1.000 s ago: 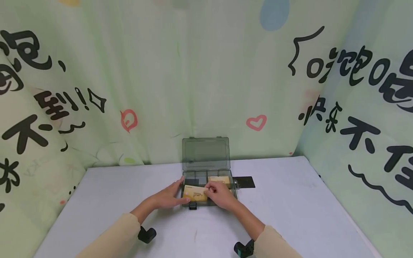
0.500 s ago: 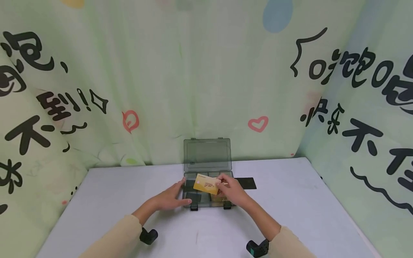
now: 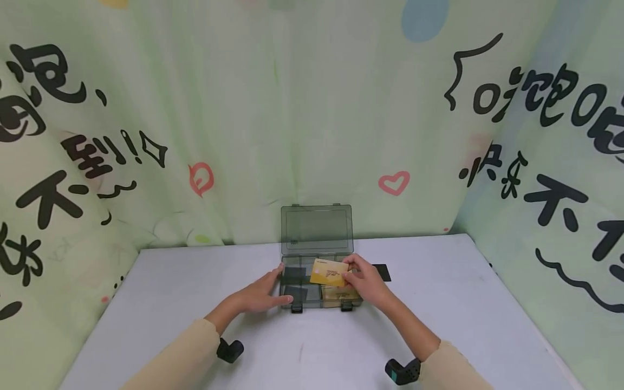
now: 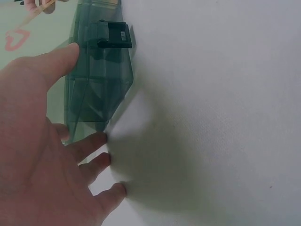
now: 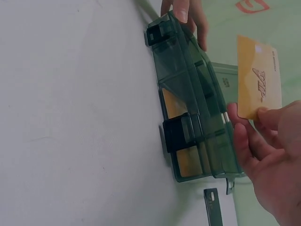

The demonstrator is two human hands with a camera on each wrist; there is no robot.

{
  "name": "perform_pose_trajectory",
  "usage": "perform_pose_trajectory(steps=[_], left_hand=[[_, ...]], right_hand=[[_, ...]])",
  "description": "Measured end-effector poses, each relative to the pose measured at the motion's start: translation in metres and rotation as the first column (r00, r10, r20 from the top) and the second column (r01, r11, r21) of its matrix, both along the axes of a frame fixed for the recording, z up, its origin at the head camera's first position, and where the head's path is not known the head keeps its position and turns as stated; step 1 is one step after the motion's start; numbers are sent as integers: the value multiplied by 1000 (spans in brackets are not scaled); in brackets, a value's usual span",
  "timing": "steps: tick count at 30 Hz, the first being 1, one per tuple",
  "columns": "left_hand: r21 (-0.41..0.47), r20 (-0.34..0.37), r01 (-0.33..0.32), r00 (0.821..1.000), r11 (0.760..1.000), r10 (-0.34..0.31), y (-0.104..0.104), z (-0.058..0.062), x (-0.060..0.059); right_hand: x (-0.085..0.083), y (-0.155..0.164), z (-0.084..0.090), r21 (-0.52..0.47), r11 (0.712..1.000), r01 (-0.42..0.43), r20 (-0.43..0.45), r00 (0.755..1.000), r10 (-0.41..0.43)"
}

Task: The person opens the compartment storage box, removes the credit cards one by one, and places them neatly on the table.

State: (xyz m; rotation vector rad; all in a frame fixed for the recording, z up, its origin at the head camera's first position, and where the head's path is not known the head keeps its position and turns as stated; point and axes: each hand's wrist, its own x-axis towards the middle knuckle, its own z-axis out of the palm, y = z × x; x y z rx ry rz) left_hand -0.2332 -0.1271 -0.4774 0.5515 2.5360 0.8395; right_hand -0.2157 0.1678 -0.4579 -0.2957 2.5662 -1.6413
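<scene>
A yellow card marked "VIP" (image 5: 261, 82) is pinched between the thumb and fingers of my right hand (image 3: 369, 283). It hovers tilted over the right part of a smoky clear plastic compartment box (image 3: 317, 230), whose lid stands up behind it. My left hand (image 3: 257, 295) spreads along the box's left side, thumb at the front rim, fingers fairly straight. Dark cards (image 3: 294, 274) lie in the left compartments. Gold-coloured cards (image 3: 339, 294) fill the front right compartment. The rear right compartment is largely hidden by the held card and right hand.
A black card (image 3: 383, 272) lies on the white table (image 3: 312, 352) at the box's right, partly covered by the right hand. Two black latches (image 3: 297, 307) hang at the box's front. A printed curtain (image 3: 244, 135) rises right behind the lid.
My right hand has lifted the yellow card from the front left of the box and carried it up and to the right. The left hand has stayed at the box's left side.
</scene>
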Motion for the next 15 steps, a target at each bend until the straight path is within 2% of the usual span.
perform_pose_trajectory(steps=[15], left_hand=[[6, -1, 12, 1000, 1000, -12, 2, 0, -1]], right_hand=[[6, 29, 3, 53, 991, 121, -55, 991, -118]])
